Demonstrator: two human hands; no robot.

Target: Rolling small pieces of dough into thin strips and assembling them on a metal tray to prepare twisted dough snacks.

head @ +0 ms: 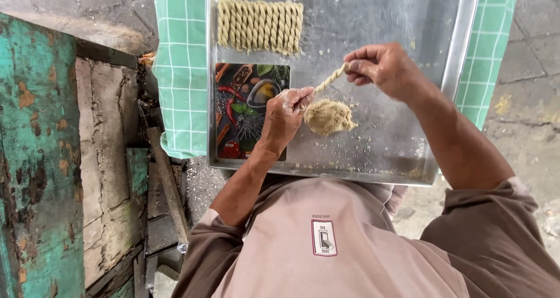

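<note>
A twisted rope of pale dough (328, 80) stretches between my two hands above a metal tray (408, 117). My left hand (284, 118), dusted with flour, pinches its lower end. My right hand (382, 69) pinches its upper end. Just below the rope a lump of raw dough (328, 117) rests on the tray. At the tray's far left a row of several finished twisted dough sticks (261, 24) lies side by side.
A small dark cutting board printed with spices and vegetables (245, 100) lies in the tray under my left wrist. A green checked cloth (181, 70) sits beneath the tray. A worn teal and brick wall (52, 158) stands at left; paving stones surround.
</note>
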